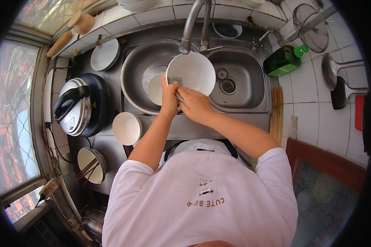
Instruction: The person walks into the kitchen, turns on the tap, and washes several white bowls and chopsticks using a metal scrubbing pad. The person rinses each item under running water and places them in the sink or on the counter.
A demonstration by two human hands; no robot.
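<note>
A white bowl [194,72] is tilted beneath the faucet spout [185,46], above the gap between two sink basins. My left hand [170,97] grips its near left rim. A grey scrubbing cloth or pad [175,81] shows inside the bowl by the left fingers and again below the rim under my right hand. My right hand [194,102] is closed around the lower part of that cloth, at the bowl's near edge. Another white bowl [155,89] lies in the large metal basin [133,92], left of my hands, partly hidden by the left one.
A small sink [244,83] with a drain strainer [222,74] is at right, beside a green soap bottle [283,61]. On the left counter are plates [104,55], a pressure cooker [75,105], a white bowl [126,129] and a bowl with chopsticks [100,176]. Ladles [329,71] hang at right.
</note>
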